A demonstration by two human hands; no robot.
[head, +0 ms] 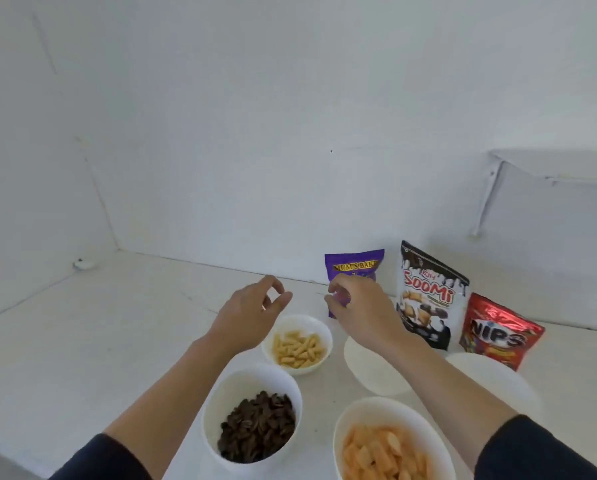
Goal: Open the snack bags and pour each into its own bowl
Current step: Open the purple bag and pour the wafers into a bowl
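Three sealed snack bags stand against the back wall: a purple bag (354, 266), a black-and-white Soomi bag (428, 296) and a red Nips bag (497, 332). My right hand (362, 306) covers the lower part of the purple bag, fingers curled at its left edge. My left hand (252, 311) hovers open to the left of it, above a small bowl of yellow sticks (298, 344). Two empty white bowls (373, 370) (491, 379) sit under and beside my right forearm. A bowl of dark chocolate pieces (255, 414) and a bowl of orange snacks (390, 445) are nearest me.
The white counter (117, 341) meets white walls at the back and left. A small white object (82, 263) lies in the far left corner. A white wall shelf on a bracket (546, 168) juts out at the upper right.
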